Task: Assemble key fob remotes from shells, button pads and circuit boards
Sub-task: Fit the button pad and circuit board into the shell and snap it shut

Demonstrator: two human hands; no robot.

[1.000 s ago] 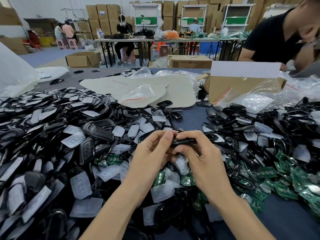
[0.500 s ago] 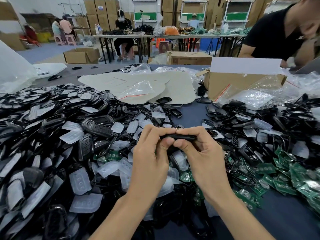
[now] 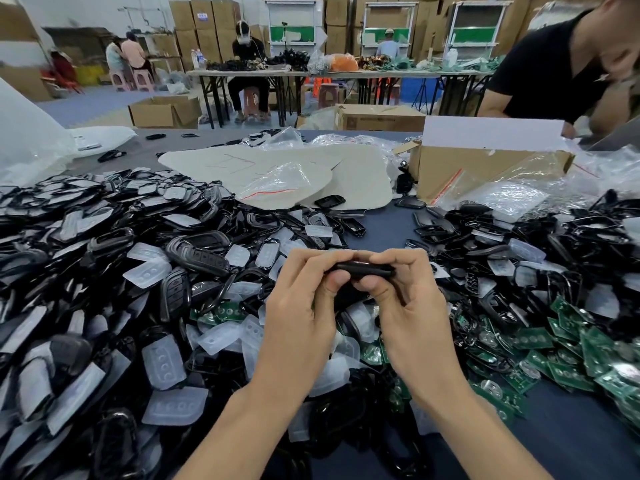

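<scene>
Both hands pinch one black key fob [image 3: 360, 269], held flat and edge-on above the table's middle. My left hand [image 3: 304, 313] grips its left end, my right hand [image 3: 405, 306] its right end, thumbs underneath. Black shells [image 3: 197, 252] mixed with translucent button pads [image 3: 162, 363] are heaped on the left. More black shells [image 3: 585, 244] lie on the right. Green circuit boards [image 3: 571, 355] spread out at the lower right, and a few boards [image 3: 221, 311] show under the left heap.
A cardboard box [image 3: 478, 168] stands at the back right with clear plastic bags [image 3: 502, 199] against it. Pale flat sheets [image 3: 277, 168] lie behind the heaps. A person in a black shirt [image 3: 554, 67] leans over the table's far right corner.
Both hands have lifted the fob a little and drawn closer together on it; the grip is otherwise the same.
</scene>
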